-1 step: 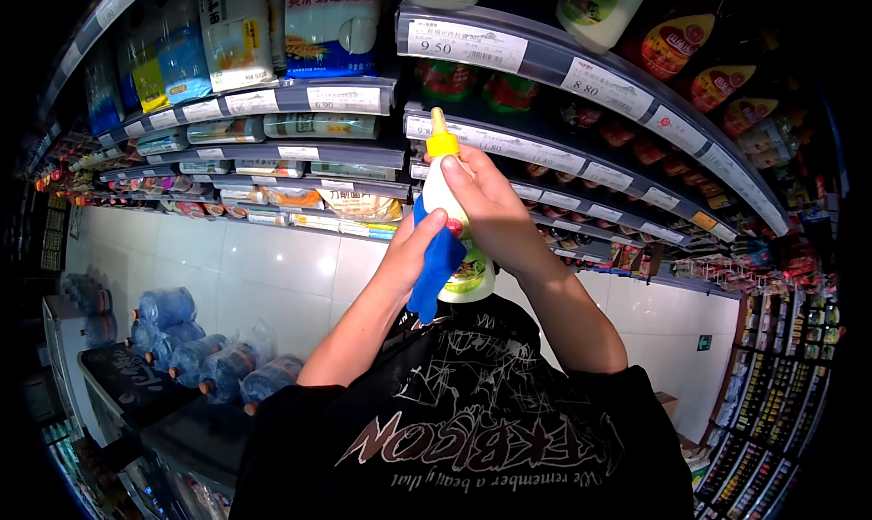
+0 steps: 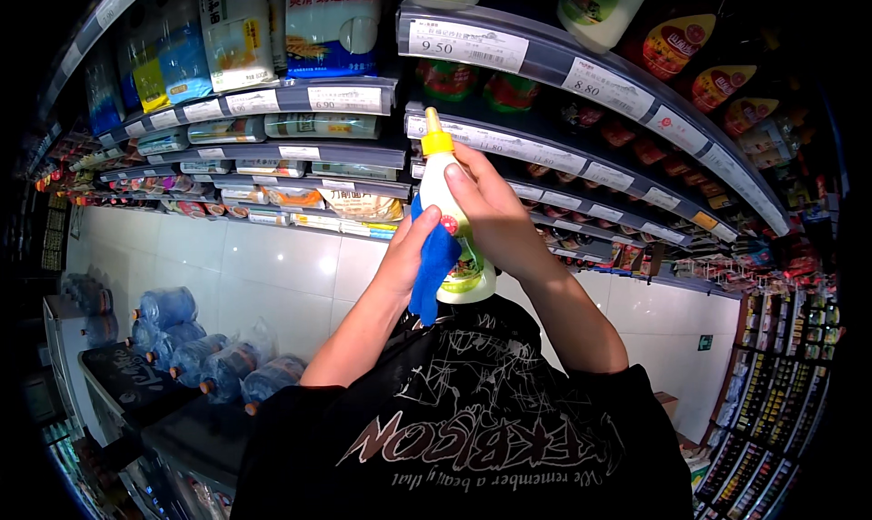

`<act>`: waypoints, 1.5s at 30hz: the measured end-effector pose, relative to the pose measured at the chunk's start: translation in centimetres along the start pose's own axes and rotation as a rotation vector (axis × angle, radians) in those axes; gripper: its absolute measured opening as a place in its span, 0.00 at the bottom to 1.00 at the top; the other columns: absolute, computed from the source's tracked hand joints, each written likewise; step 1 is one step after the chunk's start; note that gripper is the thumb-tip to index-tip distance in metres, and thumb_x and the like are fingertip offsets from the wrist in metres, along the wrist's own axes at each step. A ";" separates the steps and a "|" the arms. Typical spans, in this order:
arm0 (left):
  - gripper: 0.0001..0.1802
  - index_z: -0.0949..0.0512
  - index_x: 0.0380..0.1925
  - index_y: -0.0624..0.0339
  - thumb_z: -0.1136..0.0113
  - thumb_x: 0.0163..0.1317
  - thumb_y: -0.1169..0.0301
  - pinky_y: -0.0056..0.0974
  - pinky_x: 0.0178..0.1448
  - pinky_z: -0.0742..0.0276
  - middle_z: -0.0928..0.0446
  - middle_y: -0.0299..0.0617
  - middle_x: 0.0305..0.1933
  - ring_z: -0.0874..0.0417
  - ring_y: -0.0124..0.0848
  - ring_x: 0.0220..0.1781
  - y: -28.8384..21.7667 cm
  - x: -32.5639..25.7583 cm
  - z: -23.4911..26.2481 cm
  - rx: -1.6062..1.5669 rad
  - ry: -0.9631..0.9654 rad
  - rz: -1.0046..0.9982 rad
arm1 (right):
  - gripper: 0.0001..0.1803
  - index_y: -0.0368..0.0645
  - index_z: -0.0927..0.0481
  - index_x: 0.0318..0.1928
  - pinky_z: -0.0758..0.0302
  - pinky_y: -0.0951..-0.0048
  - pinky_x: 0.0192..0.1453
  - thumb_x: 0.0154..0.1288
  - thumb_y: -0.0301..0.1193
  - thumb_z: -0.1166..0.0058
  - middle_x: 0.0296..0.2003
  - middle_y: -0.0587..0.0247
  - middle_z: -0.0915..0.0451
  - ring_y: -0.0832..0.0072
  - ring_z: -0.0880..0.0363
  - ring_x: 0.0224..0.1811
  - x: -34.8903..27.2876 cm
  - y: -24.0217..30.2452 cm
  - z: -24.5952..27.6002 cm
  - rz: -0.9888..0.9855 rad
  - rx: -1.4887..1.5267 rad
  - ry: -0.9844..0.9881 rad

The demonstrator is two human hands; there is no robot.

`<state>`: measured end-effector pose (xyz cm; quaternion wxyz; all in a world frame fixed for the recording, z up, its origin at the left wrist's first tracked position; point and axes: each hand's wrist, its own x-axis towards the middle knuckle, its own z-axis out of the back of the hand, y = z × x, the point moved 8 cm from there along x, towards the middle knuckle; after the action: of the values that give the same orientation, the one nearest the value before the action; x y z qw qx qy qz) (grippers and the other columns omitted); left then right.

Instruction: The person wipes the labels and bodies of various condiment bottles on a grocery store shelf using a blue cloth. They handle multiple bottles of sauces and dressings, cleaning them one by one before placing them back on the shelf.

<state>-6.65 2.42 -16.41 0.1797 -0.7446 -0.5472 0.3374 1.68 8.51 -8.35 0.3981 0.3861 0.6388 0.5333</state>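
My right hand (image 2: 495, 213) clamped around white squeeze bottle (image 2: 445, 198), yellow cap up; my left hand (image 2: 409, 247) fingers pinching blue cloth (image 2: 433, 261) against bottle.

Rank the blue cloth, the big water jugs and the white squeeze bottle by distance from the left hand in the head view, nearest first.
1. Blue cloth: gripped in the left hand.
2. White squeeze bottle: just right, against the cloth.
3. Water jugs: far lower left, on the floor.

black T-shirt (image 2: 472, 429) | pale printed graphic, lettering | bare forearms
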 end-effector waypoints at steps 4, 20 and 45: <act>0.34 0.36 0.65 0.64 0.52 0.74 0.47 0.42 0.61 0.22 0.24 0.47 0.57 0.20 0.37 0.57 -0.9 -0.7 0.5 -0.229 -0.014 -0.106 | 0.33 0.34 0.27 0.57 0.24 0.64 0.56 0.63 0.48 0.36 0.48 0.47 0.23 0.61 0.20 0.51 -5.3 3.7 0.8 0.372 -0.868 -0.259; 0.29 0.29 0.60 0.57 0.49 0.71 0.47 0.46 0.59 0.19 0.19 0.48 0.52 0.16 0.41 0.52 -5.1 0.9 0.2 -0.533 0.242 -0.075 | 0.25 0.37 0.20 0.38 0.35 0.79 0.20 0.71 0.50 0.46 0.24 0.67 0.23 0.83 0.27 0.20 -10.0 -8.2 -3.1 -0.594 0.493 0.330; 0.49 0.41 0.68 0.59 0.25 0.53 0.52 0.43 0.65 0.26 0.28 0.44 0.60 0.24 0.37 0.61 -2.3 -4.2 -4.1 -0.096 0.035 -0.217 | 0.28 0.40 0.41 0.50 0.38 0.44 0.63 0.64 0.48 0.49 0.51 0.36 0.30 0.50 0.30 0.56 -11.2 3.7 1.3 1.057 -0.384 -0.327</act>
<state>-6.12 -0.33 -10.76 0.1887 -0.6947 -0.6368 0.2762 7.45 -0.76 -3.80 0.2341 0.6506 0.1816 0.6992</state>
